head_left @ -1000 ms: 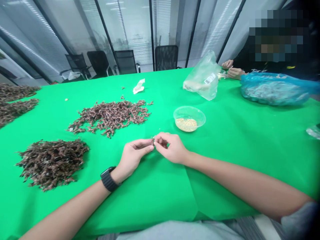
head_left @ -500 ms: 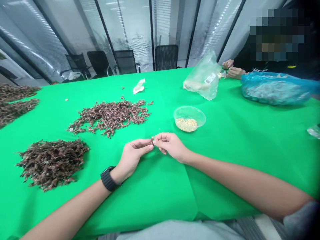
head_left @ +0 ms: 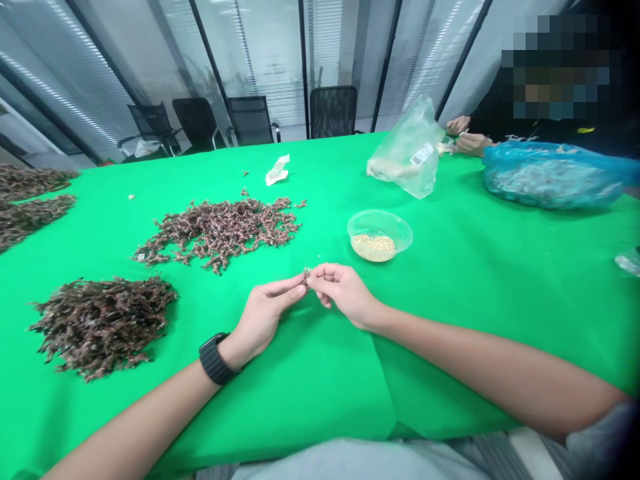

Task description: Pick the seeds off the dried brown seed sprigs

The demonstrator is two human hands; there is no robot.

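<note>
Green cloth (head_left: 450, 280) lies under a small brown piece (head_left: 307, 277), partly finger-hidden.

1. Tablecloth (head_left: 320, 407): brt grn, plain.
2. Near pile (head_left: 105, 327): dk brn w/ blackish bits.
3. Mid pile (head_left: 225, 230): reddish-brn.
4. Held piece (head_left: 307, 278): brn-ish, too sm. for detail.
5. Bowl (head_left: 403, 233): clear; grains (head_left: 373, 247) pale yel-tan.
6. Watch (head_left: 218, 359): blk.
7. Clear bag (head_left: 417, 133): label (head_left: 422, 155) wht w/ blk barcode stripes.
8. Big bag (head_left: 555, 177): translucent blu.
9. Chairs (head_left: 333, 112): blk.
10. Blinds (head_left: 280, 100): pale gry, horiz. stripes.
</note>
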